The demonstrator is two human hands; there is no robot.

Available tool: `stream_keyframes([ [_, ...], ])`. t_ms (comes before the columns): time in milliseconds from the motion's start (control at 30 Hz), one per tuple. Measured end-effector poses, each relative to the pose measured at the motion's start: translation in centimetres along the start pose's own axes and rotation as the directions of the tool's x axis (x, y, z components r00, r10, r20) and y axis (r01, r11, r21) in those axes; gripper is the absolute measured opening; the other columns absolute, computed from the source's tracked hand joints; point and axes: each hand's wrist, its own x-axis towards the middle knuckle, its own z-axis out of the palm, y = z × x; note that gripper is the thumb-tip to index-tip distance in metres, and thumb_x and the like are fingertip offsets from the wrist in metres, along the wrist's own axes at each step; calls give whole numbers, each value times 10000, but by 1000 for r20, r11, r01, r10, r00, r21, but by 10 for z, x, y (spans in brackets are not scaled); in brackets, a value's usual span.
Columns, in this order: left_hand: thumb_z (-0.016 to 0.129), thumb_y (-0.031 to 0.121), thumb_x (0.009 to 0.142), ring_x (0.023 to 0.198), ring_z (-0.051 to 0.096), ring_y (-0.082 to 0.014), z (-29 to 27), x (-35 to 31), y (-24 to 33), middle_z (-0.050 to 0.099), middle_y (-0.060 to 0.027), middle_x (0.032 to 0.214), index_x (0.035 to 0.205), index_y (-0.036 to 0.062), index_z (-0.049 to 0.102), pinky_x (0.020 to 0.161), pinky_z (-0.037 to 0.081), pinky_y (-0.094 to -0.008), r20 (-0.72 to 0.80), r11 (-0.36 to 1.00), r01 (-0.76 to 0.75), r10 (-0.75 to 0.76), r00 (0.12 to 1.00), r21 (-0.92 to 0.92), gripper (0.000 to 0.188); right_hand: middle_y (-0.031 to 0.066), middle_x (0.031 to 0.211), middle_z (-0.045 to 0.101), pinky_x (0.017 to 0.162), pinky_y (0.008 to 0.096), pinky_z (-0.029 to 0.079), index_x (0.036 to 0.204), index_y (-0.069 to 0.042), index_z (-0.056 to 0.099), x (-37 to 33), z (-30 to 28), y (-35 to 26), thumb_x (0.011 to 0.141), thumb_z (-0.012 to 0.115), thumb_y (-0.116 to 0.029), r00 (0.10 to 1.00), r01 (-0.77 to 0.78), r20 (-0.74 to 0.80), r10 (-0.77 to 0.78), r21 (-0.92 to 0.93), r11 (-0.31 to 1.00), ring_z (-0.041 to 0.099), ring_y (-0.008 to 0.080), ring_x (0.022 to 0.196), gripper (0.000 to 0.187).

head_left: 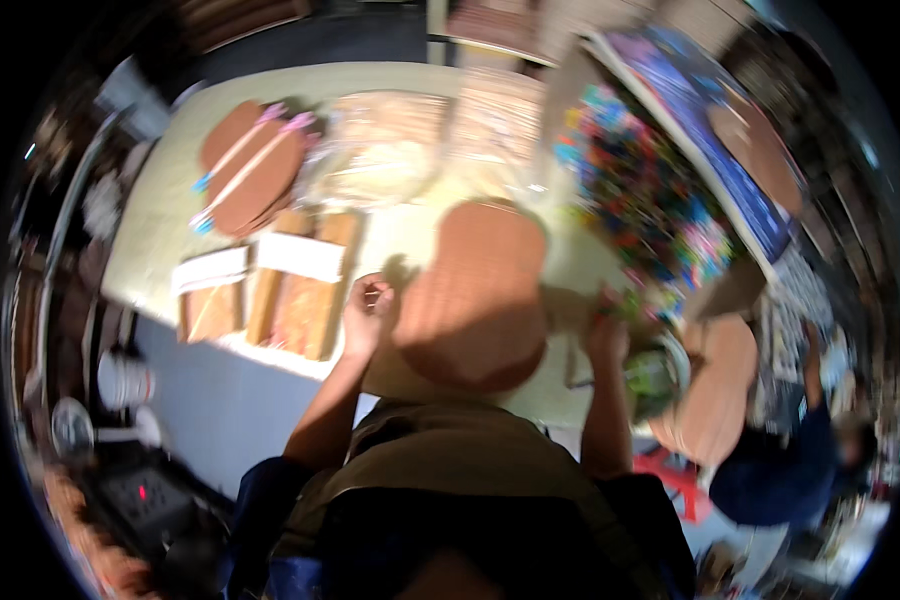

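On the pale surface (140, 255): reddish-brown, waisted, guitar-shaped flat panel (475, 295), between both hands, long axis near-to-far, far end leaning slightly right. Left hand (366, 312) nearer, just beside its left edge, fingers curled, can't tell if gripping. Right hand (606, 335) farther off, blurred, state unclear.

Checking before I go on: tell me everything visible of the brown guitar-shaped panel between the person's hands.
The guitar-shaped panel is reddish brown and looks like wood, slightly waisted. It lies flat on the pale table, narrower end farther away, its near part in shadow. The left hand is close by its left edge, contact unclear; the right hand is apart from it. Blur hides finer detail.
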Motion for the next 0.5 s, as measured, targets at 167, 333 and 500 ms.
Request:
stream_keyframes([
  [167,594,114,889,591,453,-66,-73,27,-4,504,8,760,1021,18,483,532,390,-199,-571,998,-60,62,819,23,197,249,1182,532,666,519,487,1415,-131,241,3,-10,-11,839,567,-340,998,65,-27,-60,334,940,611,416,800,694],
  [333,592,128,876,754,534,-108,-115,67,-29,560,-69,942,1061,13,494,629,450,-240,-580,890,250,-441,684,-382,238,227,954,626,602,513,478,1414,-126,247,1,-15,-11,814,608,-356,994,104,3,-113,365,925,608,430,748,737],
  [500,498,189,914,650,516,-120,-131,82,-61,556,26,736,898,102,593,577,438,-252,-115,590,205,-459,881,-780,130,209,713,611,566,492,460,981,-71,609,-1,13,-15,783,610,-391,999,21,-35,-13,255,967,598,398,660,377],
])
